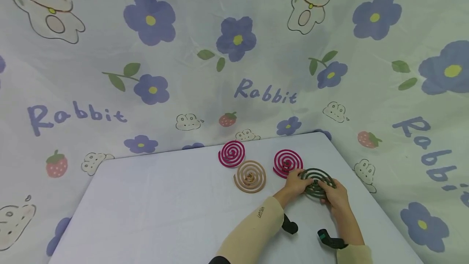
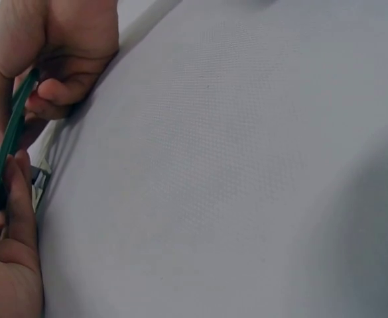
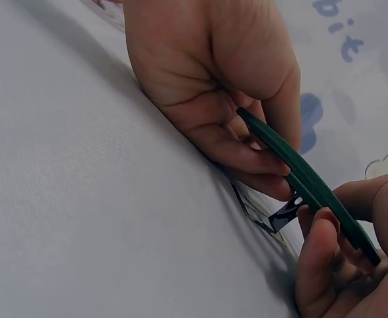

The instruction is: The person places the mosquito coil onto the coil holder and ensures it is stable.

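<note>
Both hands hold a dark green mosquito coil (image 1: 318,194), tilted, at the right of the table in the head view. My left hand (image 1: 294,183) grips its left rim, thumb reaching over the rings. From the other side my right hand (image 1: 338,195) pinches it, thumb near the centre. Seen edge-on in the right wrist view, the green coil (image 3: 313,189) shows rings slightly apart, with the left hand (image 3: 207,79) above and the right hand (image 3: 320,265) below. A magenta mosquito coil (image 1: 283,151) lies just behind the left fingers, partly hidden by them.
To the left lie a tan mosquito coil (image 1: 261,178) and another magenta mosquito coil (image 1: 242,154). The white table (image 1: 146,207) meets a rabbit-and-flower cloth (image 1: 198,60) along its back and right edges. A small dark strip with pale edging (image 3: 288,213) shows between the hands.
</note>
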Demonstrator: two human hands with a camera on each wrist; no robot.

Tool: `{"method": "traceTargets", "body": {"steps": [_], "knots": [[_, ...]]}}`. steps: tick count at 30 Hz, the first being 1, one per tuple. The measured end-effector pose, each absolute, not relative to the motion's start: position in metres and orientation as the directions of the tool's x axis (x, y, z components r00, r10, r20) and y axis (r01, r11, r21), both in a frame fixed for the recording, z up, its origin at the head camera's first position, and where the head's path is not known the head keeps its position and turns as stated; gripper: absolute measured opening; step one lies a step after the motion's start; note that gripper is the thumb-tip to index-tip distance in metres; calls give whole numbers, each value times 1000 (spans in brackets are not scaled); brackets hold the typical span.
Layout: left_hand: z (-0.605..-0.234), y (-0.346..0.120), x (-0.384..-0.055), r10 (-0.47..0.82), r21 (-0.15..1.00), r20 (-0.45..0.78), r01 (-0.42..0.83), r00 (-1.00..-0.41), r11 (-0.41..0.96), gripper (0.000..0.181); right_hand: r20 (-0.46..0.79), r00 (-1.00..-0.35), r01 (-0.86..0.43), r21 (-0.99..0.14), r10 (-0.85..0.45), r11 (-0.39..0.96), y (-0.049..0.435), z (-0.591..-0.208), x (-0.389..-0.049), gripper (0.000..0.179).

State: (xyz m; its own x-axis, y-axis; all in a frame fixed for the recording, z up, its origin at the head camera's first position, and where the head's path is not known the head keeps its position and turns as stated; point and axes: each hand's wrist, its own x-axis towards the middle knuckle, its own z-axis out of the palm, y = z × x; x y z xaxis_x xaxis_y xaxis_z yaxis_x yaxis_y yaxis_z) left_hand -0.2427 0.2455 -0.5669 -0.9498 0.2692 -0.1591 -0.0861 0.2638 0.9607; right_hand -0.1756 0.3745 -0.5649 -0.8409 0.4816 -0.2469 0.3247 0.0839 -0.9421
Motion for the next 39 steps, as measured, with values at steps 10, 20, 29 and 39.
{"method": "traceTargets", "body": {"steps": [10,20,29,39], "knots": [[-559,238,-232,273,974,-153,-98,-950,202,43,-250,-835,334,-938,490,90,374,-565,-175,48],[-556,221,-215,378,965,-221,-259,-899,-51,53,-234,-835,318,-944,498,90,372,-562,-173,44],[-566,198,-208,448,977,-170,-209,-878,-39,47,-227,-831,325,-939,508,113,374,-562,-165,66],[-564,148,-191,576,985,-164,-167,-801,49,21,-183,-882,319,-910,434,264,377,-559,-153,71]]}}
